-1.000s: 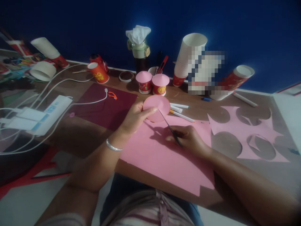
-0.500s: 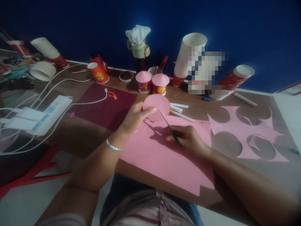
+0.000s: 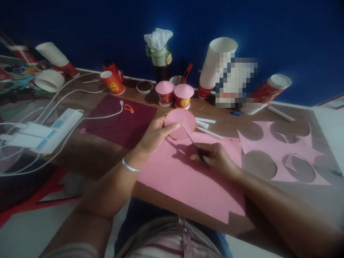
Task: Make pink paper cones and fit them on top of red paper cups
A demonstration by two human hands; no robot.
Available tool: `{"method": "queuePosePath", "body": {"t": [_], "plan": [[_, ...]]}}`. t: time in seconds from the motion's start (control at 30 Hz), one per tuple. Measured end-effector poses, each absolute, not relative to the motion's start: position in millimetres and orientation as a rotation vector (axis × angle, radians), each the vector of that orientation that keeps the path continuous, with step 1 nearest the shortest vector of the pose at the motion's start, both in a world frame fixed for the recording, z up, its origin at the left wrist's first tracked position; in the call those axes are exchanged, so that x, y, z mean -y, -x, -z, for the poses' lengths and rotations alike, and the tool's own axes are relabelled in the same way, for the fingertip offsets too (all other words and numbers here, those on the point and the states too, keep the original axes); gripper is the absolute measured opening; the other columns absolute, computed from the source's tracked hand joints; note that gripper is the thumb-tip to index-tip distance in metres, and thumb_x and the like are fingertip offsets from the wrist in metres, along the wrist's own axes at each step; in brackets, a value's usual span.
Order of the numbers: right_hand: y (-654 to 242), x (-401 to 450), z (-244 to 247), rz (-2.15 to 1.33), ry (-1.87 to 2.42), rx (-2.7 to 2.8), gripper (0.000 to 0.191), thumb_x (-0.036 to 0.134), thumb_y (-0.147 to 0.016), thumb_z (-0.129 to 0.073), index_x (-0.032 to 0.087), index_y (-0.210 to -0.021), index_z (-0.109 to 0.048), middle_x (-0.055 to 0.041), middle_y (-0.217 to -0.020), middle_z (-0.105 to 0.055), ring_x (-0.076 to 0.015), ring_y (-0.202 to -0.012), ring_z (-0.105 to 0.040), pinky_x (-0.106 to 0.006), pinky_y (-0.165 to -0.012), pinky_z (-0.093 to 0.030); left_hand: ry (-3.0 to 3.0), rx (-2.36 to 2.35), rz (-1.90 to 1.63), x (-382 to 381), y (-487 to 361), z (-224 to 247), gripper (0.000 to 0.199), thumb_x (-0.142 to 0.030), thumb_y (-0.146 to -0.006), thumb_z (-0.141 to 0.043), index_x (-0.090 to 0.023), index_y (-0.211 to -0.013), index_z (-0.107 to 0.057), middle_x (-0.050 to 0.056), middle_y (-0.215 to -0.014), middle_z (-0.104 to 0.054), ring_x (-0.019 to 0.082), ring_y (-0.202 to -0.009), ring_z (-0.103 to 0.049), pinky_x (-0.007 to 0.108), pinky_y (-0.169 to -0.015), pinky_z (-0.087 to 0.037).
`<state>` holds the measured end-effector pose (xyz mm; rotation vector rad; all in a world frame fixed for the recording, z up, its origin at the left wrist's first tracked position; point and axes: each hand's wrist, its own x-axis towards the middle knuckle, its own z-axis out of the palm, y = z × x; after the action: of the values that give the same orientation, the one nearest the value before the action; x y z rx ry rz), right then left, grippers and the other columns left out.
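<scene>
Between thumb and fingers, my left hand (image 3: 156, 134) holds up a pink paper circle (image 3: 178, 118) with a thin orange outline. My right hand (image 3: 216, 157) is closed around a pair of dark scissors (image 3: 197, 150), whose narrow blade reaches up to the lower middle of the circle. Beneath both hands a large pink paper sheet (image 3: 182, 186) lies on the table. Just behind the circle stand two small red cups (image 3: 165, 99) topped with pink paper cones (image 3: 184, 90). Several marker pens (image 3: 209, 132) rest right of the circle.
Cut-out pink paper (image 3: 282, 148) with round holes lies to the right. A white power strip (image 3: 57, 130) with cables sits left, near a dark red sheet (image 3: 120, 122). Stacked paper cups (image 3: 219, 61) and a tissue-stuffed jar (image 3: 160, 55) stand along the blue wall.
The pink circle has shifted very slightly right and down in my left hand. The scissors and my right hand stay almost in the same place.
</scene>
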<state>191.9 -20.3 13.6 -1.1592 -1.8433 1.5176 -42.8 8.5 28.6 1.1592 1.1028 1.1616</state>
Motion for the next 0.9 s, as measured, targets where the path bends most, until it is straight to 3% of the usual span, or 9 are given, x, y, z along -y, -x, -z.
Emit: {"method": "queuePosePath", "body": {"t": [0.3, 0.47, 0.53, 0.63, 0.73, 0.83, 0.9], "plan": [[-191, 21, -17, -1.506, 1.156, 1.851, 0.045, 0.061, -0.086, -0.077, 0.015, -0.086, -0.075, 0.0006, -0.069, -0.061, -0.0133, -0.064, -0.05, -0.026, -0.059, -0.042, -1.162, -1.096, -1.17, -8, 43, -27, 0.032, -0.042, -0.079, -0.085, -0.016, -0.096, -0.077, 0.005, -0.092, -0.076, 0.019, -0.085, -0.069, 0.029, -0.076, -0.059], [-192, 20, -11, -1.4, 1.204, 1.956, 0.034, 0.05, -0.09, -0.073, 0.016, -0.096, -0.076, -0.0019, -0.076, -0.071, -0.0169, -0.068, -0.061, -0.027, -0.062, -0.046, -1.209, -1.129, -1.25, -11, 44, -27, 0.032, -0.043, -0.082, -0.084, -0.016, -0.098, -0.077, 0.005, -0.094, -0.076, 0.018, -0.088, -0.069, 0.029, -0.08, -0.058], [-194, 18, -9, -1.221, 1.3, 2.057, 0.026, 0.037, -0.089, -0.07, 0.018, -0.107, -0.075, -0.0025, -0.08, -0.076, -0.0183, -0.07, -0.066, -0.027, -0.065, -0.048, -1.262, -1.19, -1.34, -11, 44, -28, 0.033, -0.043, -0.085, -0.082, -0.016, -0.103, -0.076, 0.006, -0.097, -0.076, 0.019, -0.091, -0.069, 0.03, -0.082, -0.059], [-201, 14, -12, -0.792, 1.458, 2.282, 0.035, 0.02, -0.085, -0.066, 0.019, -0.12, -0.067, -0.0013, -0.075, -0.077, -0.0182, -0.064, -0.067, -0.027, -0.064, -0.044, -1.527, -1.279, -1.493, -9, 44, -30, 0.025, -0.039, -0.09, -0.077, -0.019, -0.104, -0.077, 0.007, -0.102, -0.074, 0.02, -0.097, -0.068, 0.033, -0.088, -0.059], [-213, 12, -25, -0.272, 1.52, 2.598, 0.024, 0.022, -0.091, -0.063, 0.018, -0.115, -0.065, -0.0042, -0.07, -0.074, -0.0184, -0.057, -0.061, -0.028, -0.055, -0.031, -1.989, -1.294, -1.588, -5, 45, -29, 0.01, -0.028, -0.091, -0.074, -0.026, -0.099, -0.08, 0.006, -0.103, -0.07, 0.02, -0.099, -0.065, 0.035, -0.09, -0.057], [-230, 15, -42, 0.061, 1.586, 2.86, 0.014, 0.023, -0.099, -0.054, 0.016, -0.106, -0.064, -0.0073, -0.07, -0.07, -0.0184, -0.054, -0.057, -0.03, -0.051, -0.019, -2.316, -1.158, -1.579, -1, 45, -24, 0.02, -0.019, -0.086, -0.079, -0.032, -0.101, -0.08, 0.004, -0.099, -0.066, 0.019, -0.097, -0.062, 0.035, -0.088, -0.054], [-241, 19, -49, 0.158, 1.651, 2.945, 0.015, 0.019, -0.099, -0.053, 0.015, -0.11, -0.063, -0.0102, -0.08, -0.072, -0.0198, -0.06, -0.062, -0.029, -0.051, -0.018, -2.423, -1.024, -1.581, -1, 43, -18, 0.025, -0.016, -0.085, -0.08, -0.033, -0.104, -0.079, 0.002, -0.097, -0.064, 0.018, -0.096, -0.062, 0.033, -0.086, -0.054]]}}
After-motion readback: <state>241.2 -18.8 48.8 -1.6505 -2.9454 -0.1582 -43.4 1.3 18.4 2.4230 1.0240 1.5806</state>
